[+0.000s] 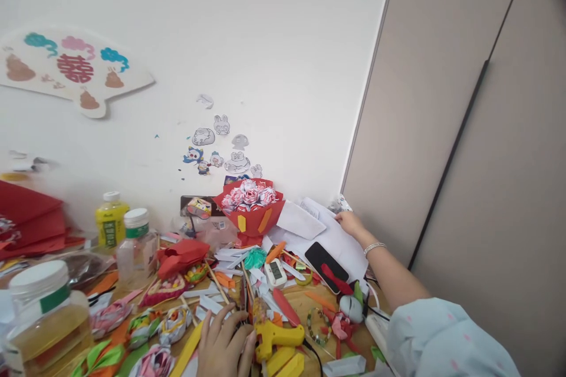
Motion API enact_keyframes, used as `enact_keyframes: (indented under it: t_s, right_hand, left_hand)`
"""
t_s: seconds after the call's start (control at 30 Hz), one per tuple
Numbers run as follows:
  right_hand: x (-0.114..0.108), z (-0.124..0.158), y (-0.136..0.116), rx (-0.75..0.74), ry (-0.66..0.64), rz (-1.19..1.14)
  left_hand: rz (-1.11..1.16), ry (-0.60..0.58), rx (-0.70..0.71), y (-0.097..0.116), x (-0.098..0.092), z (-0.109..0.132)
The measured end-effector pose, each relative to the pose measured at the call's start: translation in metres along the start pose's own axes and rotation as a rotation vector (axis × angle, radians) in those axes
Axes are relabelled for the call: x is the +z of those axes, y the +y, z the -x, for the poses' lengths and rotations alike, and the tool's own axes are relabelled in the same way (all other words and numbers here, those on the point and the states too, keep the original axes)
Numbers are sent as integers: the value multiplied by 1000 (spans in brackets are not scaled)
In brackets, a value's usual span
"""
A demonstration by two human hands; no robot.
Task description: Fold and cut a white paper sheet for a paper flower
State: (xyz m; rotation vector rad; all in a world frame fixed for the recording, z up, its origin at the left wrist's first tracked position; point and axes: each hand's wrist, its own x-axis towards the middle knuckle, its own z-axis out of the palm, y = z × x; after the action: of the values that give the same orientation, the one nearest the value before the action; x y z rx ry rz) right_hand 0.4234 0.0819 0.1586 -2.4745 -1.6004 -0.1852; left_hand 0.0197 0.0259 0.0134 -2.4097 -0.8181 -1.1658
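Note:
My left hand (225, 341) rests at the front of the table with its fingers bent and a little apart, over a dark object I cannot make out. Just right of it lies a yellow glue gun (279, 336), with folded yellow paper strips (285, 360) below it. My right hand (351, 225) reaches to the back corner, fingers curled in at the edge of the white paper sheets (340, 247). A crumpled silvery-white wrapper (341, 204) is right by those fingers; what they hold, if anything, is hidden.
A red-wrapped paper bouquet (253, 209) stands by the wall. A black phone (326, 265), a white timer (276, 274) and paper scraps crowd the table. Plastic jars (46, 321) and a yellow bottle (110, 221) stand left. A cabinet (442, 129) bounds the right side.

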Motion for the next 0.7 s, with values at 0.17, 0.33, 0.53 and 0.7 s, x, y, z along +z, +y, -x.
enact_keyframes:
  t_s: [0.17, 0.33, 0.53, 0.7]
  right_hand:
    - [0, -3, 7, 23, 23, -60]
    - [-2, -8, 12, 31, 68, -123]
    - [-12, -15, 19, 15, 105, -194]
    - [-38, -25, 23, 45, 254, -213]
  left_hand:
    - [-5, -3, -9, 1, 1, 1]
    - [-4, -21, -15, 1, -2, 1]
    - [-7, -25, 5, -1, -2, -1]
    - [-11, -23, -2, -1, -3, -3]
